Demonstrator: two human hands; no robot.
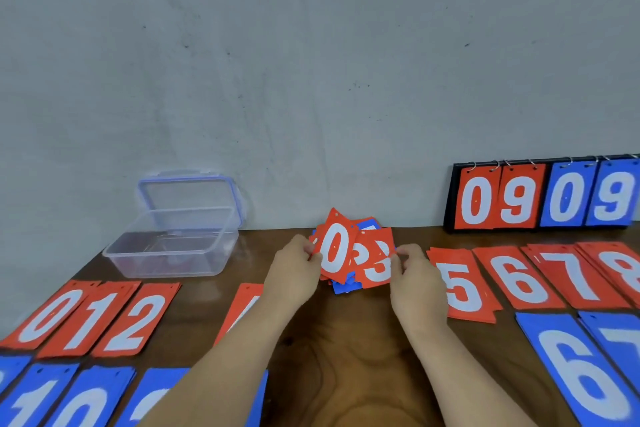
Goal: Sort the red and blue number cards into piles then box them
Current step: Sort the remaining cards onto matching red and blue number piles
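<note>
honestly, the table point(346, 357) is packed with sorted piles point(135, 322) and our forearms cross over some, so one nudge could scatter them. left hand point(298, 263) and right hand point(414, 274) both pinch the fanned bundle point(334, 250) mid-table near the wall; it could spill. its blue cards point(343, 288) are mostly hidden.

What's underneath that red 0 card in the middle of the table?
Under the red 0 card, pinched by the left hand, a red 3 card held by the right hand shows partly, and blue cards peek out below. The blue ones' numbers are covered.
</note>
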